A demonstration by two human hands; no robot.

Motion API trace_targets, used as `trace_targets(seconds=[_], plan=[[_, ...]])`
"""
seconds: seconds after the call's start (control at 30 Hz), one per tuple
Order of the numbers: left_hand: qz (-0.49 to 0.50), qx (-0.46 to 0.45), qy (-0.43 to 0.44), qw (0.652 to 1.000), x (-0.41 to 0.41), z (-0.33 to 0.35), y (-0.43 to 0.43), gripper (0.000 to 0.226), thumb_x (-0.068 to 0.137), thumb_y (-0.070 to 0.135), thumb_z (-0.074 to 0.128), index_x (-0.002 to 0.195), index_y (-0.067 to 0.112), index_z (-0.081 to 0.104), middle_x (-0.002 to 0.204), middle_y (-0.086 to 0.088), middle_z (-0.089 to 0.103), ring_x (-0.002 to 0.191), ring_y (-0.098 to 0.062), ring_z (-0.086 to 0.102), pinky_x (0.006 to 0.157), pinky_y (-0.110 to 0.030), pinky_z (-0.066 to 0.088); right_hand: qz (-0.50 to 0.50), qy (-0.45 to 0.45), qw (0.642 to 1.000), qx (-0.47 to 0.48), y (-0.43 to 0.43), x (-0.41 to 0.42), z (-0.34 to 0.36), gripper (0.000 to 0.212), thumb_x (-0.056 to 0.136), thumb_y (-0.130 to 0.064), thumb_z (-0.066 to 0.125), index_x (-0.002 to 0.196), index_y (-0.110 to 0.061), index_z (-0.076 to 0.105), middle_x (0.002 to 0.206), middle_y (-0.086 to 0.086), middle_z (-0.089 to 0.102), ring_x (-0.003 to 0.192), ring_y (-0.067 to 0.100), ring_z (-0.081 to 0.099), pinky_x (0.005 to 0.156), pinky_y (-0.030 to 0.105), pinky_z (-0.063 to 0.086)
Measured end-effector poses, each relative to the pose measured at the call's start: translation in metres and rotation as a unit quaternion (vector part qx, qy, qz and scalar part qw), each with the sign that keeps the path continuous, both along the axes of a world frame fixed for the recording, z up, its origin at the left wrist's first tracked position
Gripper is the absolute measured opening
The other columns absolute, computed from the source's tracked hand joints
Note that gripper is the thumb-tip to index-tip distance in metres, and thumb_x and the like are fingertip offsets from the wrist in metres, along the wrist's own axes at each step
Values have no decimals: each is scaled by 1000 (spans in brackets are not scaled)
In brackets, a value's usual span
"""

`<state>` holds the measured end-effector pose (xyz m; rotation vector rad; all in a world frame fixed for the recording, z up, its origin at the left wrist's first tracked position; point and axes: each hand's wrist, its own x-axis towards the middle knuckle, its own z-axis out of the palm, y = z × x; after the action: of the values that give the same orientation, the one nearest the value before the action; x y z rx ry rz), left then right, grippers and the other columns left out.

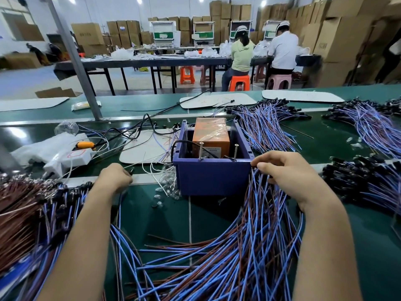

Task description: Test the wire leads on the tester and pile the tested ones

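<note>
The tester is a blue plastic bin holding an orange box, with two upright screws at its front rim. My left hand is closed on a wire lead with a black end, left of the bin. My right hand rests at the bin's right front corner, fingers pinching the tops of a thick bundle of blue and brown wire leads that fans toward me. A heap of leads lies at the left.
More lead bundles lie behind and right of the bin, with another bundle at the right. A white power strip and loose cables sit at the left. A metal post rises from the bench. Two people sit at a far table.
</note>
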<state>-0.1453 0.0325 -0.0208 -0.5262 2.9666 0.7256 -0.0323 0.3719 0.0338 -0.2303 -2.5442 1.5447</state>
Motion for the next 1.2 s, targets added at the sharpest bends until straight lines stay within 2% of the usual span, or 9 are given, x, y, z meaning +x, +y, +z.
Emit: trace_targets(seconds=[0.1, 0.13, 0.3, 0.4, 0.5, 0.7, 0.87, 1.03, 1.2], plan=[[-29, 178, 113, 977, 9, 32, 11, 24, 90, 21, 65, 105, 4, 72, 87, -8, 66, 75, -21, 57, 78, -34, 49, -66, 37, 995, -61, -2, 1, 7, 8, 94, -12, 57, 93, -15, 65, 73, 0, 67, 54, 7, 56, 54, 19, 42], [-41, 251, 156, 955, 17, 48, 17, 27, 89, 30, 66, 105, 9, 73, 98, -16, 71, 72, -14, 57, 81, -33, 50, -72, 47, 991, -104, -4, 2, 11, 7, 95, -14, 56, 97, -12, 63, 67, 1, 67, 46, 6, 52, 46, 16, 40], [-279, 562, 168, 760, 64, 99, 62, 56, 74, 54, 65, 116, 17, 64, 121, 7, 67, 118, -18, 60, 82, -24, 54, 127, -1, 943, -308, -46, 18, 41, 30, 103, -37, 34, 112, -16, 53, 67, 18, 71, 42, 21, 60, 36, 20, 41], [-392, 613, 127, 674, 86, 106, 90, 82, 72, 57, 68, 133, 4, 50, 138, 1, 55, 129, -22, 50, 98, -30, 48, 212, -55, 912, -348, -75, 18, 46, 50, 100, -50, 26, 113, -13, 57, 84, 24, 72, 54, 30, 66, 43, 26, 50], [-442, 634, 97, 627, 102, 108, 104, 74, 79, 55, 59, 124, -3, 57, 143, -4, 50, 127, -23, 51, 100, -32, 46, 201, -52, 892, -403, -82, 15, 46, 62, 100, -49, 30, 105, 3, 63, 87, 24, 71, 60, 29, 67, 47, 25, 52], [-597, 488, -10, 637, 115, 109, 106, 79, 92, 57, 39, 73, -15, 66, 90, -14, 71, 86, -28, 60, 83, -29, 44, 152, 55, 861, -482, -63, 17, 48, 37, 97, -22, 47, 74, -1, 67, 75, 14, 73, 58, 17, 68, 53, 21, 56], [-672, 236, -144, 687, 115, 105, 109, 52, 93, 39, 51, 83, -7, 72, 94, -14, 72, 86, -22, 65, 84, -19, 40, 54, 115, 850, -511, -55, 15, 48, 21, 97, -15, 49, 77, -10, 53, 68, 10, 72, 44, 13, 59, 41, 16, 45], [-588, 114, -223, 769, 109, 91, 123, 42, 93, 40, 54, 80, 6, 76, 83, 10, 74, 82, -3, 65, 86, -17, 44, -53, 197, 856, -476, -46, 12, 44, 11, 97, -11, 52, 87, -16, 51, 68, 4, 71, 37, 8, 34, 37, 14, 24], [-558, 53, -106, 821, 98, 81, 123, 25, 94, 32, 57, 93, 16, 75, 100, 5, 74, 91, -9, 66, 88, -29, 50, -78, 196, 920, -332, -43, 14, 39, 45, 94, -50, 45, 77, -17, 72, 59, -7, 65, 38, 1, 38, 51, 16, 30]])
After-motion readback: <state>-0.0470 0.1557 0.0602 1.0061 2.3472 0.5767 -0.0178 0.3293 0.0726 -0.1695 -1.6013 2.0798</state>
